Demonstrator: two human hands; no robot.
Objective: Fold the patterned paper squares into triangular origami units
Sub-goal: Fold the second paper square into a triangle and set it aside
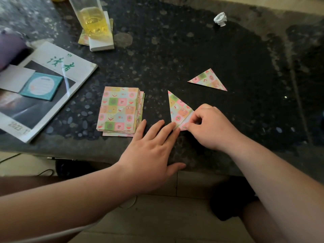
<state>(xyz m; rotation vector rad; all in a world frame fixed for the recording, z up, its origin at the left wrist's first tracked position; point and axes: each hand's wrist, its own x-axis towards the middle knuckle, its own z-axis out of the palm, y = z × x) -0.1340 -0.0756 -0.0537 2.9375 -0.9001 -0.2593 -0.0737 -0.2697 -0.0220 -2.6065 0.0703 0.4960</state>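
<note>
A stack of patterned paper squares (pixel 121 111) lies on the dark stone table (pixel 175 55). To its right a half-folded patterned triangle (pixel 178 107) lies flat, its point aimed away from me. My left hand (pixel 150 151) lies flat with straight fingers, the fingertips pressing the triangle's near left corner. My right hand (pixel 208 127) pinches the triangle's lower right flap, whose white underside shows as it turns over. A finished patterned triangle (pixel 208 79) lies farther back on the right.
A magazine (pixel 43 88) with a teal card (pixel 42 86) lies at the left. A glass of yellow drink (pixel 93 18) stands on a white block (pixel 101 41) at the back. A crumpled white paper (pixel 220 19) sits at the back right. The table's front edge runs under my wrists.
</note>
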